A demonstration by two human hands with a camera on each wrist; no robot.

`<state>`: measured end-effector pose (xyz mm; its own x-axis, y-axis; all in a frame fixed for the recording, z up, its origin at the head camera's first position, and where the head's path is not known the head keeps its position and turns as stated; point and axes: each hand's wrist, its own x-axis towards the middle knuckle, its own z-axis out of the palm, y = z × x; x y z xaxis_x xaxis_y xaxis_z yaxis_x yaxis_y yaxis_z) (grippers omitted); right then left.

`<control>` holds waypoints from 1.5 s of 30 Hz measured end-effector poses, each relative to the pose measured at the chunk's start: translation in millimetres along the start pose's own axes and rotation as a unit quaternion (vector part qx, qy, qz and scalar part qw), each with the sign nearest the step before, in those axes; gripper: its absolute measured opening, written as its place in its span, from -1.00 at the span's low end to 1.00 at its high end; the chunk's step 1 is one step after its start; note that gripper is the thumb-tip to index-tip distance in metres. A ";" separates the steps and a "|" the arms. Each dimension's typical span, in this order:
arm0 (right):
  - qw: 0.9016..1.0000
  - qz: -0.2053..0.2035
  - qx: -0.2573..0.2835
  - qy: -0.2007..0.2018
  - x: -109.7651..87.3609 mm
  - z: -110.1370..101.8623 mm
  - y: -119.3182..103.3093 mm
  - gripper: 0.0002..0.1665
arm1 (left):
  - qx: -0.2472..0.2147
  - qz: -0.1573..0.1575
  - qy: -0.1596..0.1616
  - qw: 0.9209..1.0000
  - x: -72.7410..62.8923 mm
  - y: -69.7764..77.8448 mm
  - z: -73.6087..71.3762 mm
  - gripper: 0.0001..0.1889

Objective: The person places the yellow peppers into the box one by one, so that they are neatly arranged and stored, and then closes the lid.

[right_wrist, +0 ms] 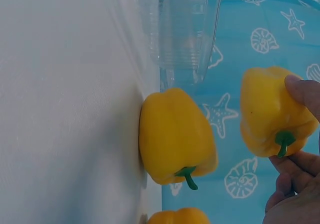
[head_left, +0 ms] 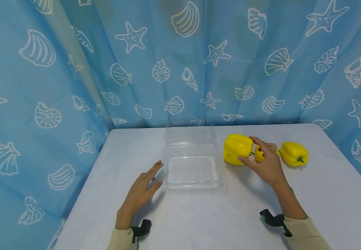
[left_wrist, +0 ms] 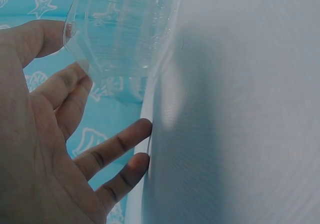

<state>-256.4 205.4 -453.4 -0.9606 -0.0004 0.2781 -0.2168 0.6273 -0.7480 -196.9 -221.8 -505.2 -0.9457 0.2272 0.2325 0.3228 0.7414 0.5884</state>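
Observation:
My right hand (head_left: pixel 266 163) holds a yellow bell pepper (head_left: pixel 236 149) between thumb and fingers; in the right wrist view this pepper (right_wrist: pixel 270 109) is raised off the table, green stem toward the palm. A second yellow bell pepper (head_left: pixel 259 154) is partly hidden behind that hand. The third bell pepper (head_left: pixel 294 153) lies farther right. Left of the held pepper, a clear plastic clamshell box (head_left: pixel 193 170) lies with its lid (head_left: pixel 190 135) folded back. At the box's left side is my left hand (head_left: pixel 141 191), fingers extended, with fingertips right at the clear rim (left_wrist: pixel 75 51) in the left wrist view.
A white-covered table (head_left: pixel 196 218) carries everything. Behind it and along the left hangs a blue curtain (head_left: pixel 155 41) printed with shells and starfish. Each wrist wears a black camera mount, one left (head_left: pixel 142 228) and one right (head_left: pixel 272 218).

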 end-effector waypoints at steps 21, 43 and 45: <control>0.999 -0.039 -0.016 -0.009 5.8 19.0 -8.5 -0.03 | 0.002 -0.004 0.001 1.000 0.5 -2.2 1.4 -0.39; 0.997 -0.076 0.001 -0.022 12.5 36.9 -23.2 -0.05 | -0.003 -0.002 0.005 1.000 1.0 -4.1 2.1 -0.39; 0.997 -0.073 0.000 -0.027 12.0 38.5 -24.7 -0.05 | -0.002 0.002 0.005 1.000 0.4 -4.4 3.0 -0.38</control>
<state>-269.3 159.9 -454.8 -0.9265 -0.1332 0.3519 -0.3552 0.6181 -0.7013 -198.9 -223.1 -510.0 -0.9438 0.2242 0.2428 0.3272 0.7380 0.5902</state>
